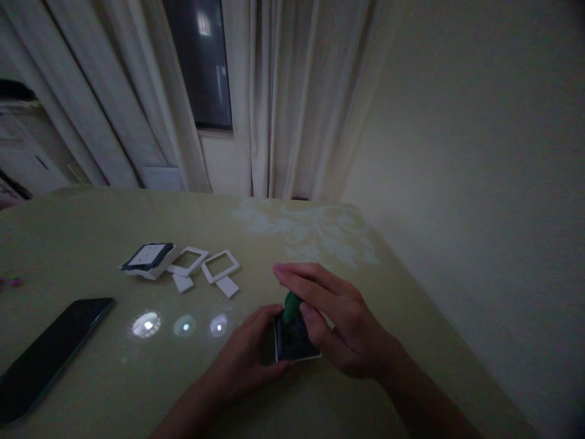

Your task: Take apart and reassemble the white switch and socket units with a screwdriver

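Near the front of the table, my left hand (pixel 256 347) grips a square dark unit with a thin white edge (pixel 292 339), which looks like a wall switch or socket. Its thumb and fingers close on the unit's left side. Above it, my right hand (pixel 340 323) is closed around a green tool handle (pixel 291 306), like that of a short screwdriver. The handle stands over the unit's far part. Whatever lies below the handle is hidden, and my right hand covers the unit's right side.
Farther left lie a similar switch unit with a white panel (pixel 148 255), two white frames (pixel 220 266) and two small white plates (pixel 183 283). A black phone-like slab (pixel 50 356) rests at the left. The table (pixel 411 378) meets a wall at the right; curtains (pixel 297 110) hang behind.
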Demonstrator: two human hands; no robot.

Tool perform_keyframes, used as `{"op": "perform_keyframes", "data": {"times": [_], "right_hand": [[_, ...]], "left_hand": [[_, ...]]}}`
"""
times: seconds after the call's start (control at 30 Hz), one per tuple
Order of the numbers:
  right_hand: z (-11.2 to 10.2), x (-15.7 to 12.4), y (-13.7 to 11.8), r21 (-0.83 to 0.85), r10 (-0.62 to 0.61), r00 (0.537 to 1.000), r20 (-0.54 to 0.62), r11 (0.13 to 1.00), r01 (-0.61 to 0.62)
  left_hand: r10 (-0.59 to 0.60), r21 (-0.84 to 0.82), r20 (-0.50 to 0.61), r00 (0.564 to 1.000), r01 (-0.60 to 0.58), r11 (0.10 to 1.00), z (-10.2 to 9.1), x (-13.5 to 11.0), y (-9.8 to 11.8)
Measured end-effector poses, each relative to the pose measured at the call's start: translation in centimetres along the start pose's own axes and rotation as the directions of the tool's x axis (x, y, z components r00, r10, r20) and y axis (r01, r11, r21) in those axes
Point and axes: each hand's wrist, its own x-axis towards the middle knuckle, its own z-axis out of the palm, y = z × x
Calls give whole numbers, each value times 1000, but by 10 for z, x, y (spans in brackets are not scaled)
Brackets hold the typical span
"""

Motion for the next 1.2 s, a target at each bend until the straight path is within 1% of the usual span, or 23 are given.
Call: {"op": "perform_keyframes", "data": {"times": [0.03,0.07,0.17,0.2,0.3,0.33,0.37,0.43,0.47,0.5,0.57,0.6,0.67,0.73,0.77,0.83,0.9,0.93,0.97,1.07,1.1,1.13,1.2], "right_hand": [[0,0,-1,45,14,999,35,999,-15],[1,0,-1,60,23,999,32,998,-25],[2,1,-1,-41,28,998,-63,999,-31],[2,2,-2,-49,31,998,-57,998,-34],[1,3,-2,94,57,995,77,993,-65],[0,4,-2,115,65,995,73,991,-73],[0,3,-2,96,66,997,32,993,-69],[0,3,-1,-14,41,997,-60,999,-42],[0,3,-1,-47,25,997,-73,998,-28],[-1,3,-1,-35,17,999,-47,999,-18],[-2,4,-2,90,22,998,55,996,-27],[-2,4,-2,148,31,997,72,988,-41],[-3,4,-3,162,47,999,10,986,-48],[-4,4,-4,85,61,995,-77,995,-55],[-5,4,-5,58,68,994,-81,996,-63],[-8,4,-9,80,82,997,5,993,-82],[-11,5,-11,154,85,992,96,983,-99],[-11,5,-12,179,88,990,106,978,-106],[-11,5,-12,184,97,991,89,976,-112],[-9,4,-10,108,125,992,-7,986,-124],[-10,5,-10,82,128,992,-9,989,-127],[-10,5,-10,72,128,992,11,989,-128],[-13,5,-11,110,117,990,80,986,-126]], "left_hand": [[-3,-30,27,1000,4,1000,0,0,0],[-3,-61,53,999,6,998,-1,0,0],[-9,-94,62,998,15,995,-2,1,1],[-11,-100,63,998,18,995,-2,1,1],[-15,-118,81,997,25,993,-3,1,2],[-16,-119,82,996,26,993,-3,0,2],[-17,-115,80,997,26,993,-3,0,1],[-15,-101,73,997,22,995,-2,0,0],[-14,-96,68,998,21,995,-2,0,-1],[-12,-95,65,998,18,995,-2,0,-2],[-8,-99,65,998,15,995,-1,0,-2],[-9,-98,60,998,15,995,-1,0,-2],[-16,-92,48,999,21,996,-2,0,-1],[-28,-92,37,999,32,995,-3,0,1],[-36,-101,39,999,40,994,-4,0,2],[-53,-135,63,997,62,989,-6,-1,4],[-71,-163,86,994,84,983,-7,-1,7],[-76,-172,92,993,91,981,-8,0,8],[-77,-177,93,993,93,980,-8,0,9],[-75,-181,95,993,91,979,-8,1,11],[-74,-184,95,993,91,979,-8,1,11],[-73,-183,93,993,90,979,-7,1,11],[-66,-174,85,994,80,981,-8,0,12]]}}
